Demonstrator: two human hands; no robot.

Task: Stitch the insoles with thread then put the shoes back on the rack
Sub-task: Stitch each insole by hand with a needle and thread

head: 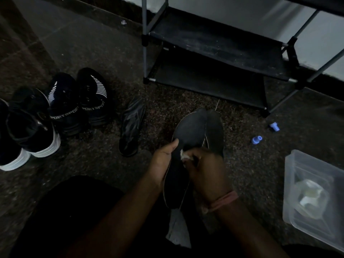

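Note:
My left hand [163, 161] grips a dark insole [188, 133] by its left edge, thumb on top. My right hand [206, 168] pinches something small and pale at the insole's middle; a thin thread [184, 196] runs down from there toward a pale cone of thread [177, 231] in my lap. A second dark insole [215, 131] lies just right of the first, partly under it. A needle is too small to make out. The black shoe rack [214, 43] stands at the upper right with bare shelves.
Two "SPORT" sneakers [78, 103] and black shoes with white soles [28, 131] stand at left. Another dark insole [132, 125] lies on the carpet. Two blue caps [256, 140] sit at right, and a clear plastic box [314, 196] at the far right.

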